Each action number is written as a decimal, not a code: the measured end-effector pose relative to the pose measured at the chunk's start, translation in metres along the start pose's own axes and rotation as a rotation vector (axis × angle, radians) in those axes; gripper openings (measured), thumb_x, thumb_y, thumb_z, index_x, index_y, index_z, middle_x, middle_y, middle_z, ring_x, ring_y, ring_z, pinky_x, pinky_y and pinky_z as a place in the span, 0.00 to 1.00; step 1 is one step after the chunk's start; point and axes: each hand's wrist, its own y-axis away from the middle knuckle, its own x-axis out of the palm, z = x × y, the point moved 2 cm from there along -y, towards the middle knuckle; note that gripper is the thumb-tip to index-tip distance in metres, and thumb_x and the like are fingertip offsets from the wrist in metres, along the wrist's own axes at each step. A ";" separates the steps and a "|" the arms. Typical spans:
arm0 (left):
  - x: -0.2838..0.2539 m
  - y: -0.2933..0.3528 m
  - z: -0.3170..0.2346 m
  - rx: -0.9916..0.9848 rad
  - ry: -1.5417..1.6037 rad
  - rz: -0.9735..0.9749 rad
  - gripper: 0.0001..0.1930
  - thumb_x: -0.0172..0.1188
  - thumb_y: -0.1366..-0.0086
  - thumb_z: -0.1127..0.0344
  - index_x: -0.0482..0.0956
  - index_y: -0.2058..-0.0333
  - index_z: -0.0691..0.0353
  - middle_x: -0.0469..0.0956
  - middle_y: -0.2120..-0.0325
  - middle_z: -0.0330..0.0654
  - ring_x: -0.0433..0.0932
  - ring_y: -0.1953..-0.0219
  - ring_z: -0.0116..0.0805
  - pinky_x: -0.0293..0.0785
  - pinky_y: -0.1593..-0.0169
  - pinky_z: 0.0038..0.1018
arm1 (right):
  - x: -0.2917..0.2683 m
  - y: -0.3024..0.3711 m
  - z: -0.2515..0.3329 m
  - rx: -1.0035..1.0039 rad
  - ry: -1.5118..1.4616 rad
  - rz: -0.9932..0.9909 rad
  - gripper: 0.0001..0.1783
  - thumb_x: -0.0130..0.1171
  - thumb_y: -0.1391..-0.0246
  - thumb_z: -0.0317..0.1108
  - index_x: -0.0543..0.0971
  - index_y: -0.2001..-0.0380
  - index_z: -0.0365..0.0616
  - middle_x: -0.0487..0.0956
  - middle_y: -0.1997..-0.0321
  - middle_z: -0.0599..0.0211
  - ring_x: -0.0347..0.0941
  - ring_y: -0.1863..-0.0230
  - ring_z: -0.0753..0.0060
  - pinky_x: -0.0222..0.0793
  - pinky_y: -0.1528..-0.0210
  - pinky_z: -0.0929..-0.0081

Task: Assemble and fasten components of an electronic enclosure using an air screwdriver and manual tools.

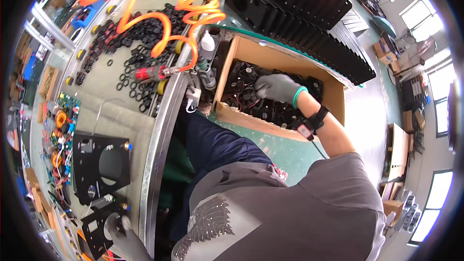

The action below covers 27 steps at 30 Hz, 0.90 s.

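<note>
My right hand (pixel 281 88), in a grey glove with a green cuff, reaches into an open cardboard box (pixel 278 126). Its bent fingers close on the edge of a black cooling fan (pixel 247 97) with thin red wires. Several more black fans lie around it in the box. Low on the left, my gloved left hand (pixel 122 232) is closed at the edge of a black metal panel (pixel 95 227) with cut-out openings. Part of its grip is hidden. Just beyond that, a larger black panel (pixel 87 166) with a big round hole lies on the workbench (pixel 130 128).
Orange coiled air hose (pixel 166 24) hangs above a red-handled power screwdriver (pixel 150 73). Black rings (pixel 133 79) lie scattered on the bench. A white bottle (pixel 208 41) stands beside the box. Stacked black panels (pixel 299 24) rise behind it. Circuit boards (pixel 62 121) line the far left.
</note>
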 end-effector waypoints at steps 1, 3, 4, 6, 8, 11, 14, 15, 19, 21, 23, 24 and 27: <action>-0.003 0.000 -0.011 0.009 0.010 0.007 0.21 0.61 0.34 0.57 0.77 0.55 0.73 0.79 0.66 0.47 0.77 0.69 0.37 0.71 0.62 0.29 | -0.001 -0.013 -0.033 0.042 -0.017 -0.104 0.17 0.61 0.49 0.42 0.82 0.57 0.48 0.83 0.60 0.58 0.80 0.56 0.58 0.73 0.51 0.65; -0.043 -0.001 -0.026 -0.249 -0.322 0.476 0.21 0.65 0.39 0.50 0.81 0.57 0.62 0.81 0.57 0.52 0.81 0.57 0.49 0.76 0.55 0.39 | 0.012 -0.035 -0.089 0.155 0.003 -0.202 0.15 0.62 0.49 0.42 0.83 0.60 0.47 0.84 0.59 0.59 0.80 0.57 0.58 0.74 0.50 0.66; -0.051 -0.007 -0.037 -0.256 -0.305 0.496 0.21 0.66 0.40 0.51 0.81 0.57 0.64 0.82 0.58 0.50 0.81 0.58 0.49 0.76 0.55 0.37 | 0.026 -0.052 -0.109 0.253 -0.190 -0.115 0.18 0.63 0.49 0.44 0.83 0.57 0.48 0.83 0.57 0.58 0.80 0.56 0.57 0.73 0.48 0.66; -0.052 -0.019 -0.059 -0.259 -0.312 0.518 0.22 0.66 0.41 0.53 0.80 0.57 0.65 0.83 0.60 0.48 0.81 0.58 0.48 0.76 0.56 0.35 | 0.065 -0.082 -0.129 0.400 -0.228 0.027 0.28 0.63 0.50 0.52 0.80 0.51 0.44 0.80 0.49 0.53 0.76 0.48 0.52 0.70 0.42 0.63; -0.036 -0.031 -0.086 0.012 0.030 0.566 0.22 0.67 0.43 0.55 0.80 0.57 0.68 0.83 0.62 0.48 0.82 0.60 0.46 0.76 0.56 0.34 | 0.105 -0.112 -0.130 0.441 0.039 0.092 0.49 0.62 0.52 0.62 0.68 0.40 0.32 0.72 0.39 0.43 0.68 0.36 0.47 0.65 0.36 0.60; 0.001 -0.040 -0.115 0.006 0.130 0.848 0.21 0.64 0.39 0.56 0.77 0.60 0.71 0.79 0.70 0.48 0.78 0.69 0.36 0.72 0.64 0.29 | 0.154 -0.140 -0.124 0.641 -0.205 0.095 0.59 0.68 0.59 0.63 0.57 0.35 0.31 0.70 0.37 0.44 0.68 0.36 0.47 0.66 0.36 0.61; 0.031 -0.052 -0.146 0.104 0.058 0.841 0.20 0.65 0.39 0.56 0.76 0.58 0.68 0.79 0.71 0.48 0.79 0.70 0.40 0.74 0.64 0.33 | 0.158 -0.146 -0.125 0.632 -0.497 -0.086 0.50 0.74 0.63 0.50 0.66 0.39 0.34 0.76 0.43 0.47 0.72 0.40 0.50 0.68 0.41 0.64; 0.040 -0.058 -0.157 0.172 0.022 0.892 0.20 0.64 0.37 0.57 0.77 0.54 0.68 0.81 0.68 0.50 0.81 0.68 0.45 0.75 0.62 0.36 | 0.147 -0.144 -0.126 0.566 -0.673 -0.156 0.46 0.75 0.64 0.46 0.70 0.42 0.35 0.78 0.46 0.48 0.74 0.42 0.52 0.70 0.43 0.65; 0.069 -0.079 -0.204 0.226 0.121 0.900 0.18 0.67 0.41 0.59 0.77 0.58 0.65 0.80 0.68 0.48 0.81 0.70 0.43 0.75 0.64 0.33 | 0.059 -0.094 -0.105 0.145 -1.000 -0.141 0.30 0.65 0.57 0.31 0.75 0.47 0.34 0.80 0.56 0.60 0.76 0.57 0.71 0.72 0.56 0.76; 0.081 -0.087 -0.232 0.306 0.442 1.061 0.22 0.66 0.41 0.62 0.75 0.52 0.68 0.81 0.67 0.47 0.80 0.71 0.39 0.75 0.64 0.30 | 0.003 -0.051 -0.072 -0.173 -1.281 0.004 0.33 0.63 0.55 0.31 0.71 0.43 0.31 0.78 0.50 0.59 0.76 0.50 0.67 0.71 0.44 0.72; 0.090 -0.088 -0.262 0.221 0.741 1.193 0.26 0.65 0.40 0.61 0.71 0.45 0.67 0.81 0.64 0.43 0.79 0.71 0.33 0.75 0.66 0.26 | -0.039 -0.010 -0.024 -0.382 -1.324 0.095 0.37 0.68 0.56 0.37 0.71 0.43 0.31 0.78 0.49 0.60 0.75 0.48 0.68 0.69 0.41 0.71; 0.092 -0.088 -0.275 0.182 0.791 1.200 0.27 0.66 0.40 0.61 0.70 0.45 0.67 0.81 0.65 0.44 0.80 0.70 0.31 0.75 0.64 0.27 | -0.058 0.009 0.000 -0.454 -1.195 0.066 0.35 0.70 0.57 0.40 0.74 0.46 0.34 0.78 0.52 0.64 0.74 0.51 0.72 0.69 0.45 0.71; 0.074 -0.091 -0.300 0.132 1.040 1.132 0.28 0.65 0.37 0.60 0.69 0.44 0.70 0.80 0.66 0.44 0.80 0.71 0.28 0.75 0.66 0.25 | -0.094 0.041 0.082 -0.696 -0.814 0.043 0.26 0.74 0.57 0.39 0.78 0.55 0.39 0.77 0.62 0.69 0.71 0.58 0.76 0.69 0.53 0.74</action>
